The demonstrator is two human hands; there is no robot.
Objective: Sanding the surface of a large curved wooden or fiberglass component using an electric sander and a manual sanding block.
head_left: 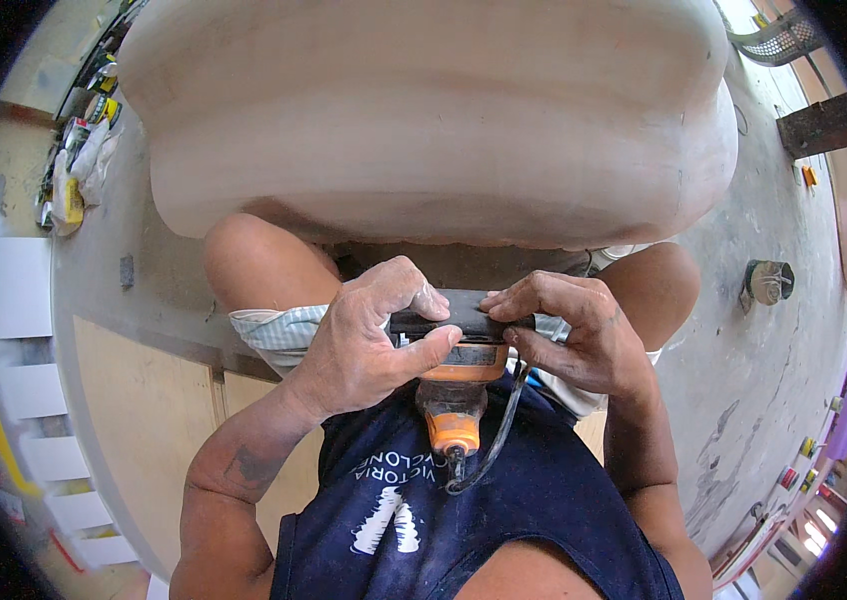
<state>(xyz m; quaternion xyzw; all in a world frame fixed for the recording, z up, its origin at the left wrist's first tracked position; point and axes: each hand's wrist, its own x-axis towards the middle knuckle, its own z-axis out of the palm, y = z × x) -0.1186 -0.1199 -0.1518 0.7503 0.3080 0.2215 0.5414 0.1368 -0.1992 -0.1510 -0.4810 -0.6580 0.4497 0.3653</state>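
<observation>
An orange and black electric sander (462,362) rests against my dark blue shirt, its flat dark pad (464,312) facing away from me. My left hand (374,325) is closed on the pad's left side, thumb below and fingertips over the top edge. At the other end, my right hand (579,330) pinches the pad's edge, fingers bent on top and thumb underneath. The black cord (499,455) leaves the sander's orange tail and loops up past my right thumb. Whether a sanding sheet lies under my fingers, I cannot tell. Pale dust covers both hands.
A large, rounded beige shell (434,150) stands just beyond my knees. Cans and plastic bags (94,160) line the far left, near white panels (19,290). Plywood sheets (144,400) lie at my left. A dusty bucket (769,283) sits on the concrete floor (724,380) to the right.
</observation>
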